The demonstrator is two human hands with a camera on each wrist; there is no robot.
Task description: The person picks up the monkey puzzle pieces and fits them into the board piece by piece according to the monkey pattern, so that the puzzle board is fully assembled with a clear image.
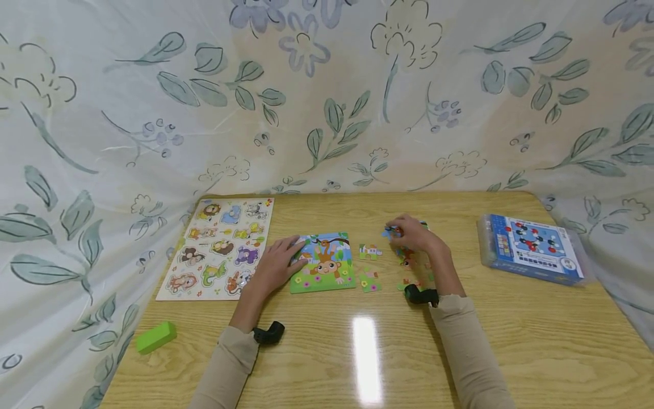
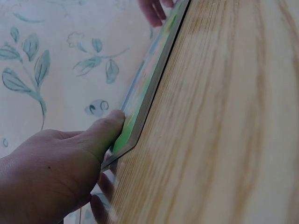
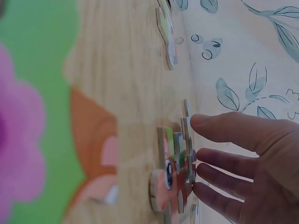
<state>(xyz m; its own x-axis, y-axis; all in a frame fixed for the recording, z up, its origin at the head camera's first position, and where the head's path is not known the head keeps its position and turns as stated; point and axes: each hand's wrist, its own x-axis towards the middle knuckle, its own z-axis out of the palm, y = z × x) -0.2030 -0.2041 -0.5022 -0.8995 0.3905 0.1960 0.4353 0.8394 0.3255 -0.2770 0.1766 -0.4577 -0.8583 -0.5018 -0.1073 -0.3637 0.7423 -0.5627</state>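
Observation:
A square puzzle board (image 1: 323, 262) with a picture of a monkey lies flat on the table. My left hand (image 1: 277, 264) rests at its left edge; the thumb (image 2: 110, 127) lies on top of the board. To the right, my right hand (image 1: 413, 233) pinches a blue puzzle piece (image 1: 392, 232) by fingertips and thumb, low over other pieces. The right wrist view has a reddish piece (image 3: 161, 189) with an eye drawn on it below the fingers. Two loose pieces, one with a house (image 1: 369, 251) and one with a pink flower (image 1: 370, 281), lie between board and right hand.
At the left lies a large animal peg puzzle (image 1: 212, 247), with a green block (image 1: 155, 337) nearer the front. A blue boxed set (image 1: 533, 248) in clear plastic sits at the right. Behind the table (image 1: 327, 352) hangs a floral cloth (image 1: 327, 102).

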